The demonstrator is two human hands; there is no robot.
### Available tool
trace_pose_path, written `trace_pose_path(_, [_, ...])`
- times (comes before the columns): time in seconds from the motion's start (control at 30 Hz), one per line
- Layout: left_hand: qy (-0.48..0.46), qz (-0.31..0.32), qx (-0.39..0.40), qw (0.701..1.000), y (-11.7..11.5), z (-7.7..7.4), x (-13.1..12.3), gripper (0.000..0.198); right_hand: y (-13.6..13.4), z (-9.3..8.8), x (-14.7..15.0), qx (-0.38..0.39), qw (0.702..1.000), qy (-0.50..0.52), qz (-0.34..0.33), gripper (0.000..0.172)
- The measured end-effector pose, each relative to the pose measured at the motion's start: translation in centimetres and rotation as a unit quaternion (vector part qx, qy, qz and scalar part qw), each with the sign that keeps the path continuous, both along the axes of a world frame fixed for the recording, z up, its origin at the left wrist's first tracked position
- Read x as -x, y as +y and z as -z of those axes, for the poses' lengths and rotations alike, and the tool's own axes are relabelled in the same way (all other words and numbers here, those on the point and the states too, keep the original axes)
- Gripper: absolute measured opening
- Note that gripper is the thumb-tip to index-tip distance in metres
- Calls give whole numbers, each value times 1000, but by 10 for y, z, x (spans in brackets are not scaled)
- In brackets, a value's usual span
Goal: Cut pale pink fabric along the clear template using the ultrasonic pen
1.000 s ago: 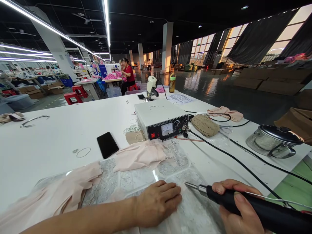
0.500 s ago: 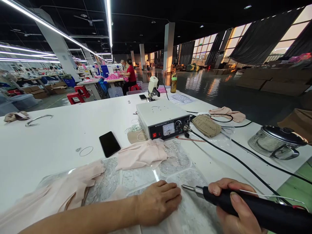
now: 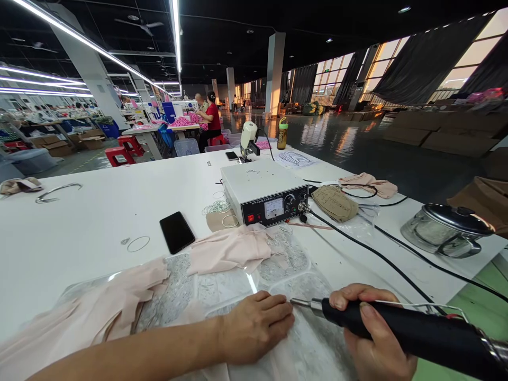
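Note:
My left hand (image 3: 257, 327) lies palm down, fingers side by side and slightly bent, pressing on pale pink fabric over a clear plastic sheet (image 3: 317, 290). In my right hand (image 3: 375, 328) is a handheld ultrasonic tool (image 3: 416, 324) with a thick black body; my fingers and thumb wrap it. Its narrow metal tip points left and ends close beside my left fingertips. Whether the tip touches the fabric I cannot tell. Strips of pale pink fabric (image 3: 95, 312) are heaped left of my forearm, and a smaller fabric stack (image 3: 230, 248) lies beyond my left hand.
A white control box (image 3: 265, 188) stands ahead, its black cable (image 3: 369, 251) running right. A phone (image 3: 177, 233), elastic loops (image 3: 216, 207), a brown cloth piece (image 3: 335, 202) and a lidded glass pot (image 3: 448, 230) lie around. A person (image 3: 210, 119) sits at a distant machine.
My right hand has shifted slightly left with the tool, bringing its tip nearer my left fingertips. The left hand stays almost in place. The view has moved a little.

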State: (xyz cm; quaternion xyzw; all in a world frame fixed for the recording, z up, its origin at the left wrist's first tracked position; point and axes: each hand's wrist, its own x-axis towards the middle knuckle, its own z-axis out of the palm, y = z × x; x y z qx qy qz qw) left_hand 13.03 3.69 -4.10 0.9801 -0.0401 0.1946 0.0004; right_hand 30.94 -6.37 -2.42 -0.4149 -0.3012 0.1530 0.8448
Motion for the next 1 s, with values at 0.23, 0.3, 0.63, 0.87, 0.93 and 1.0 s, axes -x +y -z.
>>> trace_pose_path(0.23, [-6, 5, -9, 1000, 1, 3, 1, 23, -10, -8, -1, 9, 1000, 18, 12, 6])
trace_pose_path(0.3, [-1, 5, -8, 1000, 1, 2, 1, 23, -14, -9, -1, 16, 999, 29, 12, 7])
trace_pose_path(0.63, [6, 11, -7, 1000, 1, -2, 1, 24, -15, -8, 0, 12, 1000, 17, 2, 5])
trace_pose_path(0.87, [21, 7, -5, 1000, 2, -2, 0, 23, -13, -10, -2, 9, 1000, 7, 2, 9])
trace_pose_path(0.93, [25, 5, 0, 1000, 2, -4, 1, 22, -13, -10, -4, 7, 1000, 15, 6, 8])
trace_pose_path(1.0, [21, 10, 12, 1000, 3, -9, 2, 21, -13, -10, -6, 0, 1000, 25, 19, 6])
